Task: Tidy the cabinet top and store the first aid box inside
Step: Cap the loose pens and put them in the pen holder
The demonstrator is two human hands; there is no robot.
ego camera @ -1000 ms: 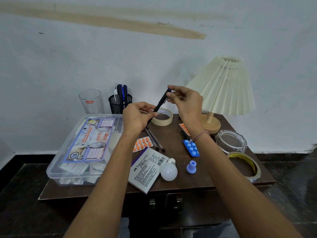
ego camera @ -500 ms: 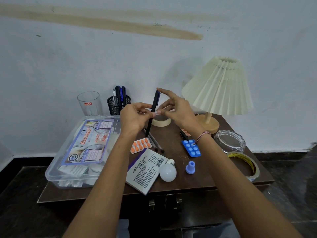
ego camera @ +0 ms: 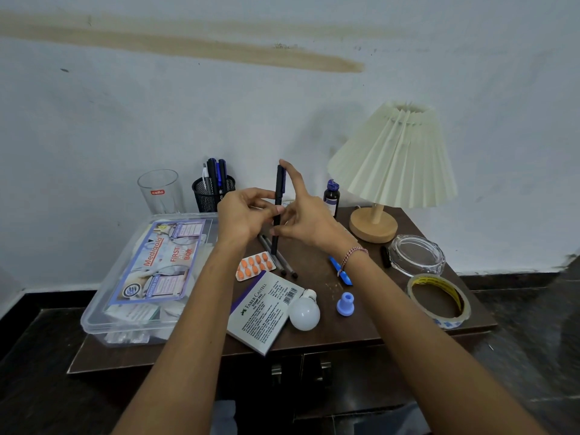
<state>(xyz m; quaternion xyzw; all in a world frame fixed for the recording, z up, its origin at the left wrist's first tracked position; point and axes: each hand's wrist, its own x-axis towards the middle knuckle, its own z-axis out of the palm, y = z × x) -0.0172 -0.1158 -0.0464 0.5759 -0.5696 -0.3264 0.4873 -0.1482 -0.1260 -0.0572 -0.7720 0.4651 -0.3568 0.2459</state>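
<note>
A dark brown wooden cabinet top stands against a pale blue-grey wall streaked with tan, dark floor around it. At nine o'clock lies the clear plastic first aid box, its lid shut, overhanging the left edge. Behind it, at eleven o'clock, a clear drinking glass and a black mesh pen holder. At two o'clock a cream pleated lamp; at three a clear glass ashtray and a roll of clear tape. Near centre: an orange pill strip, a white stamp-pad box, a white bulb.

Both hands meet above centre around an upright black pen. The left hand pinches its middle; the right hand grips lower down, index finger extended along the cap.
</note>
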